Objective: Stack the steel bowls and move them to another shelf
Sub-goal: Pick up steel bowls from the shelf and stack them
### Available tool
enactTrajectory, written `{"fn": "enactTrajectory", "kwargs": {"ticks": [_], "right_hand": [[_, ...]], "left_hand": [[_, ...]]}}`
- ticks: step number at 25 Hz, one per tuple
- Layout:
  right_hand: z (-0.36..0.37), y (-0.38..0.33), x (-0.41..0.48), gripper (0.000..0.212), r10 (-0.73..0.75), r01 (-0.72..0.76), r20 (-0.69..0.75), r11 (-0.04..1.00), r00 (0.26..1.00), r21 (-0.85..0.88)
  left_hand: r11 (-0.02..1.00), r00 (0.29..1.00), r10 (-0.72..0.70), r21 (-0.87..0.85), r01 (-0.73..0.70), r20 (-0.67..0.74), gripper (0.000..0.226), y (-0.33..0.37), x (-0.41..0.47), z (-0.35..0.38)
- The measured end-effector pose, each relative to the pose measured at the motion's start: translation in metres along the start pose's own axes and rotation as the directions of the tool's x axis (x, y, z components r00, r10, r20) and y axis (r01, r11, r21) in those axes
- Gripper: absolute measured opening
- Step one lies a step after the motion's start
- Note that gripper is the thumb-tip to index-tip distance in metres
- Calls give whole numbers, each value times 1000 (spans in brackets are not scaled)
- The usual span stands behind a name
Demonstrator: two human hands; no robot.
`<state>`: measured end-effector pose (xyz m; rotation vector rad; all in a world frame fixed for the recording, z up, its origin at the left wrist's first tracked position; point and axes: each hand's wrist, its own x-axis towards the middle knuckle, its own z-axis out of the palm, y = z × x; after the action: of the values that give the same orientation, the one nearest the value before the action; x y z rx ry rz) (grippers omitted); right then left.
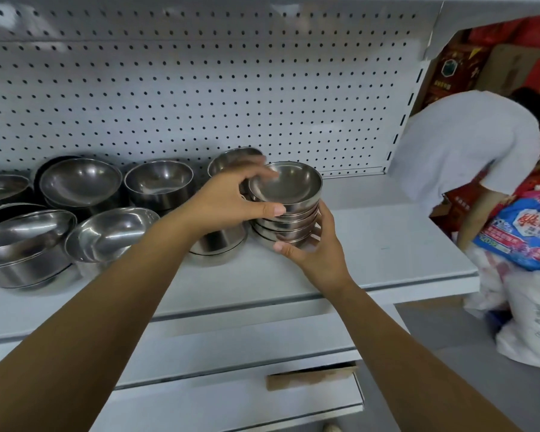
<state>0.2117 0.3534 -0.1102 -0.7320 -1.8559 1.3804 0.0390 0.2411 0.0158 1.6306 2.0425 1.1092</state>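
A stack of several small steel bowls (289, 194) stands on the white shelf (387, 241), right of the middle. My left hand (231, 198) grips the top of the stack from the left, thumb on its front side and fingers over the far rim. From the right and below, my right hand (315, 244) wraps around the stack's lower bowls. More steel bowls (81, 182) of varied sizes sit to the left on the same shelf, some nested in piles.
A white pegboard wall (200, 88) backs the shelf. Lower shelves (247, 338) step out below, one with a cardboard strip (312, 377). At the right a person in a white shirt (462, 151) bends over among bags and packages (524, 232).
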Motion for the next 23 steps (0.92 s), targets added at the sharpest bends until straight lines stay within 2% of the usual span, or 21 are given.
{"fn": "enactTrajectory", "kwargs": {"ticks": [3, 5, 9, 11, 17, 23], "right_hand": [[1, -1, 1, 146, 32, -32, 43, 999, 999, -6], [2, -2, 2, 151, 50, -50, 63, 999, 997, -10], [1, -2, 6, 115, 53, -50, 56, 997, 997, -58], [0, -1, 7, 107, 65, -62, 41, 996, 997, -61], [0, 0, 7, 101, 69, -67, 23, 996, 997, -61], [-2, -8, 0, 98, 89, -90, -21, 995, 996, -37]], "left_hand": [[995, 990, -101, 5, 101, 103, 84, 6, 6, -2], [989, 975, -131, -48, 141, 181, 87, 5, 11, 1], [986, 973, -115, -97, 136, 199, 87, 0, 18, 3], [987, 975, -131, -71, 146, 181, 93, -1, 21, 3], [985, 967, -167, 74, 155, 194, 107, -7, 29, -4], [988, 969, -157, 22, 156, 192, 110, -8, 27, -3]]}}
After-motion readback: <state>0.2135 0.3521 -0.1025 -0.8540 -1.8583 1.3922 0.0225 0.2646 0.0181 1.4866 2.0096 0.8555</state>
